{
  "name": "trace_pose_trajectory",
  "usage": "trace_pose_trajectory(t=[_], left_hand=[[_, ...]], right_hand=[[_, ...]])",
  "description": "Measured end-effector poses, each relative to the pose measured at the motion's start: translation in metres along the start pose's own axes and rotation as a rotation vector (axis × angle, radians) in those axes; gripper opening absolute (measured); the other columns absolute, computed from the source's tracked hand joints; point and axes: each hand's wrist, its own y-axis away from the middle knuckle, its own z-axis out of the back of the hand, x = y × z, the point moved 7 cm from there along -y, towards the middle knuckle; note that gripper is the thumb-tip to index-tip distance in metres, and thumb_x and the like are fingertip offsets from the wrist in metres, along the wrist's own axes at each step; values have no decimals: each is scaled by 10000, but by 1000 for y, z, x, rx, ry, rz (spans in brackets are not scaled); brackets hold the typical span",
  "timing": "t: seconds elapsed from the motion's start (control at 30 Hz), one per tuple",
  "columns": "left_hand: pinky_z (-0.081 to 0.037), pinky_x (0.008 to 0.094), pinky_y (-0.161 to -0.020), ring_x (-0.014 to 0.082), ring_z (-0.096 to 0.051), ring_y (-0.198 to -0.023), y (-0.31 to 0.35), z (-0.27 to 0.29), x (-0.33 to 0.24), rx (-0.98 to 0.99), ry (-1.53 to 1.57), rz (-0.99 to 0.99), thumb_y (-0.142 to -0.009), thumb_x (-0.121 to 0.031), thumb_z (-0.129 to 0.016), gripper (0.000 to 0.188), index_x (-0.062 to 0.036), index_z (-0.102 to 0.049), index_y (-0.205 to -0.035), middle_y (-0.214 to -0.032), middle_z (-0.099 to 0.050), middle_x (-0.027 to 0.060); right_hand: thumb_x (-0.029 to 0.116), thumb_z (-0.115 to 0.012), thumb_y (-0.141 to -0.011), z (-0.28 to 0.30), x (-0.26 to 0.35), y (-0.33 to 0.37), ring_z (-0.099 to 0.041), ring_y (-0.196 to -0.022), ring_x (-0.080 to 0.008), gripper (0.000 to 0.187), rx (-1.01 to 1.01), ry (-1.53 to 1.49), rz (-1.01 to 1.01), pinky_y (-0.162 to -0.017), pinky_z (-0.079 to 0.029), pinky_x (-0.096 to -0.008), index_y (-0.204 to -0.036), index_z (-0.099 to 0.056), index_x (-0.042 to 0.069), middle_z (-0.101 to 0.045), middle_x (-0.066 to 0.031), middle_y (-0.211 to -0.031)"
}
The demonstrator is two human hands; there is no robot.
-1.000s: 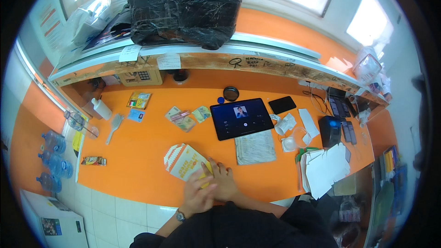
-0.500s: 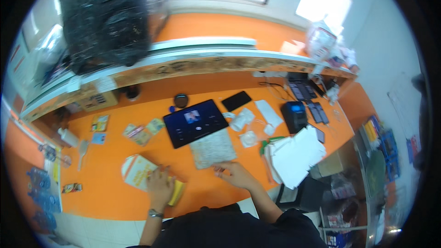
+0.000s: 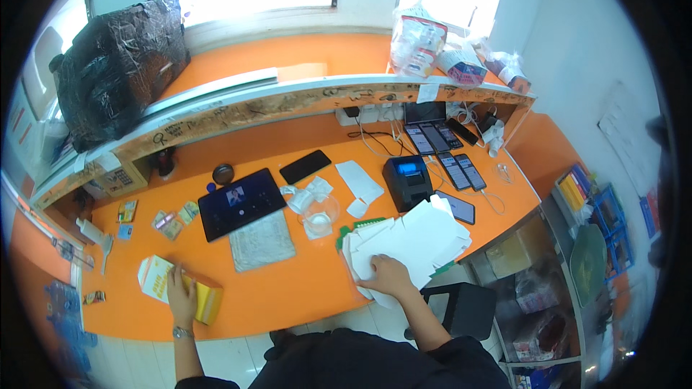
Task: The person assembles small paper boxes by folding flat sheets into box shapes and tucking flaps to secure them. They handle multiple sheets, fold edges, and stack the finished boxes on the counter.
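Note:
At the left of the orange desk, my left hand point(image 3: 182, 297) lies across a yellow-and-white carton point(image 3: 209, 301). Its fingers are stretched apart over the carton, which rests on the desk. My right hand point(image 3: 389, 276) is at the near left edge of a loose stack of white papers point(image 3: 425, 241), its fingers bent in against the sheets. How many sheets are between the fingers is hidden. Green edges point(image 3: 367, 224) show under the stack. Between my hands lies a grey patterned cloth-like sheet point(image 3: 263, 241), partly under a dark tablet point(image 3: 241, 204) with a lit screen.
Behind the papers stand a black device with a blue screen point(image 3: 409, 180) and several phones point(image 3: 436, 137) with cables. A black phone point(image 3: 305, 166) and banknotes point(image 3: 167, 225) lie farther back. A raised ledge point(image 3: 288, 94) carries a black wrapped bundle point(image 3: 122, 65). Shelves point(image 3: 537, 295) stand right.
The view has swung to the right. My right hand has moved from beside the grey sheet to the stack of white papers. My left hand stays on the carton.

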Motion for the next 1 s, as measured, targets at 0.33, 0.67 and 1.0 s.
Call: trace_pose_trajectory(t=[0.33,0.67,1.0], left_hand=[[-332,495,-999,350,-452,-1184,21,14,-160,-262,-21,-160,-804,-139,-640,473,-63,-513,-1253,-1239,-514,163],[-308,451,-1077,345,-400,-1288,50,-36,-436,122,497,-550,-746,-211,-752,724,-95,-412,-1375,-1391,-427,142],[-332,426,-1069,352,-405,-1264,58,-145,-482,624,417,-631,-645,-210,-831,985,-47,-275,-1441,-1365,-430,192]], right_hand=[[509,-745,-706,-8,-28,-12,-621,-712,-264,498,127,-219,193,-635,-469,-347,-767,-591,39,-636,-113,-746],[160,-555,-843,111,-29,59,-616,-755,-317,132,-78,-180,321,-665,-469,-411,-899,-613,55,-629,-123,-773],[355,-699,-753,127,-94,84,-520,-1128,-298,496,-197,-209,211,-918,-391,-524,-1199,-560,189,-558,-84,-1207]])
